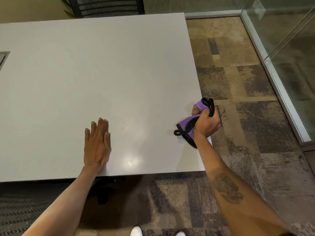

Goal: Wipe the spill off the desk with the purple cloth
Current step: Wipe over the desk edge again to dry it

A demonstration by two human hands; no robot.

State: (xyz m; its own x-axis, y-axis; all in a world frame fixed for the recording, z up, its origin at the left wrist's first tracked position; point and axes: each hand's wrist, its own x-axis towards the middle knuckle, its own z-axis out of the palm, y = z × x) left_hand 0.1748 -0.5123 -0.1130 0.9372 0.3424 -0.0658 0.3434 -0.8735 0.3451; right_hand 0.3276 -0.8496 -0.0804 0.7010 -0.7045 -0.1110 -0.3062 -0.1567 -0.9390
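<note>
Right hand [207, 124] partly hiding purple cloth [186, 124]

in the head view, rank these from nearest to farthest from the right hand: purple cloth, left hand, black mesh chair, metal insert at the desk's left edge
1. purple cloth: bunched in the right hand, at the desk's right edge.
2. left hand: flat on the desk, near edge.
3. black mesh chair: beyond the far edge.
4. metal insert: far left edge. Close to the chair; ranking unsure.
</note>
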